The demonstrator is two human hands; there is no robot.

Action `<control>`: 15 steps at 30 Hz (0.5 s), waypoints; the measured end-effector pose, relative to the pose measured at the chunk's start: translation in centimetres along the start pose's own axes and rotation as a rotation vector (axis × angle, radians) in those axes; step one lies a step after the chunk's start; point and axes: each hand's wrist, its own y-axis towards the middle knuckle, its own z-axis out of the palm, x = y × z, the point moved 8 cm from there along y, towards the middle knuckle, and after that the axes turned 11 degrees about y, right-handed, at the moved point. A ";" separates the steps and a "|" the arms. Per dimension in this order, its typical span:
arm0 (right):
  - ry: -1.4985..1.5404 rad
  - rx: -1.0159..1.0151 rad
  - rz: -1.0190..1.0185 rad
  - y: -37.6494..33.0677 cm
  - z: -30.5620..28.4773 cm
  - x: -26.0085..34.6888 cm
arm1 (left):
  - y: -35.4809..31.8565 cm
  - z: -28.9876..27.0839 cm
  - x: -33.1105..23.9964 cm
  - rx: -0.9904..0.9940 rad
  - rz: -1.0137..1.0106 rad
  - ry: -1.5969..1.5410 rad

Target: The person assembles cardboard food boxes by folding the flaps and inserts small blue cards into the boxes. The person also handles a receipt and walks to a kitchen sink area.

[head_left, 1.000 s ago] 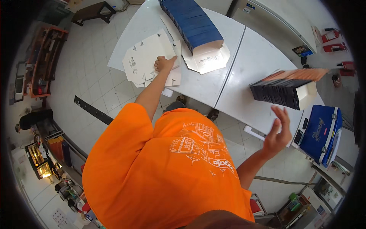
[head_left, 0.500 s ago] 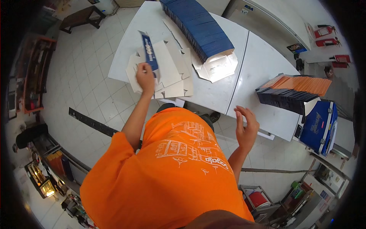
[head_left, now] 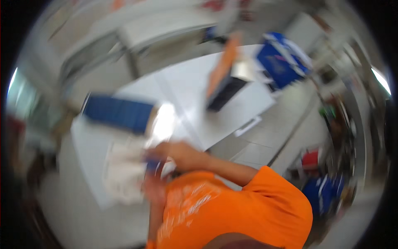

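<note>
A small blue piece (head_left: 154, 165) is seen between the two hands, above the pale flat cardboard sheets (head_left: 122, 174) which lie on the white table (head_left: 186, 95). It seems to be held at the fingers, but the strong blur does not allow to tell which hand grips it. The right hand (head_left: 176, 151) is reached across from the orange sleeve (head_left: 269, 195) and is placed just above the blue piece. The left hand (head_left: 152, 187) is raised just below it. Whether the fingers of either hand are spread or pinched together cannot be told. The sheets are counted as several, but the exact number is lost in the blur.

Beyond the hands, one long dark blue stack (head_left: 118, 113) is seen on the table, just past the right hand. Further away, to the right of the hands, one box with an orange flap (head_left: 226, 79) is standing on the table, and its contents look dark. Behind it, one blue box (head_left: 282, 64) is partly visible, well apart from the hands. The surroundings at the rim are smeared, and nothing there can be named with certainty.
</note>
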 end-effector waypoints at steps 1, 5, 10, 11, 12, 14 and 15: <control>-0.042 0.133 -0.214 -0.7 -0.2 2.4 | 0.4 -0.7 0.2 -0.044 -0.104 -0.245; -0.547 0.232 -0.349 -6.2 2.4 0.6 | 2.5 -7.0 3.0 -0.310 -0.385 0.157; 0.062 -0.468 -0.021 -8.4 -3.0 -0.4 | 7.2 -3.3 6.2 -0.222 -0.274 0.024; 0.344 -0.712 0.070 -9.4 -4.1 -1.9 | 8.1 -2.7 5.8 -0.253 -0.177 0.078; 0.252 -0.732 0.157 -9.6 -4.0 -2.6 | 9.2 -1.3 5.8 -0.206 -0.073 0.079; 0.060 -0.585 0.220 -10.0 -4.2 -1.2 | 10.4 -1.3 6.3 -0.182 -0.094 0.136; -0.110 -0.407 0.289 -9.8 -3.5 -1.0 | 11.0 -1.5 6.5 -0.188 -0.103 0.190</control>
